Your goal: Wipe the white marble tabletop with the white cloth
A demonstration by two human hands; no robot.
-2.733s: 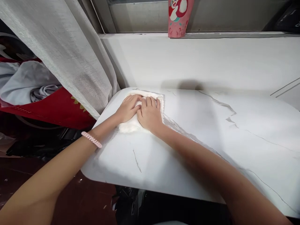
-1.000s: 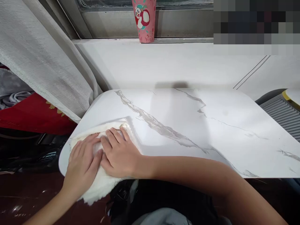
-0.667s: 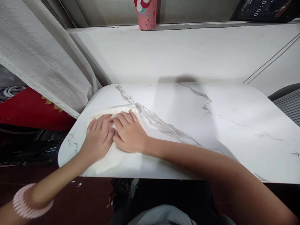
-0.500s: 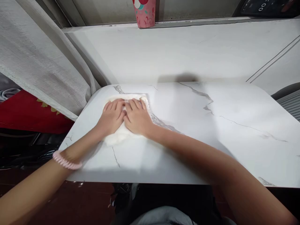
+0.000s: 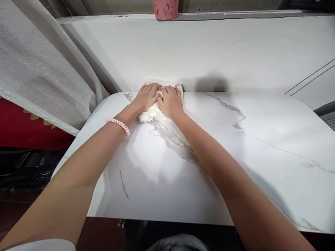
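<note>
A white cloth lies bunched at the far edge of the white marble-patterned table, its upper part against the wall. My left hand presses flat on the left of the cloth, fingers stretched forward. Beside it my right hand lies on the right of the cloth, fingers also stretched out, and the two thumbs nearly meet. Both palms hide much of the cloth. A pink coiled band circles my left wrist.
A white wall rises behind the table, with a pink patterned cup on the ledge above. A grey curtain hangs at the left, over a red cloth. Part of a dark object shows at top right.
Both hands have pushed the cloth away from me and to the right, from the table's left part to its far edge. The cloth has bunched up. The view has tilted down slightly.
</note>
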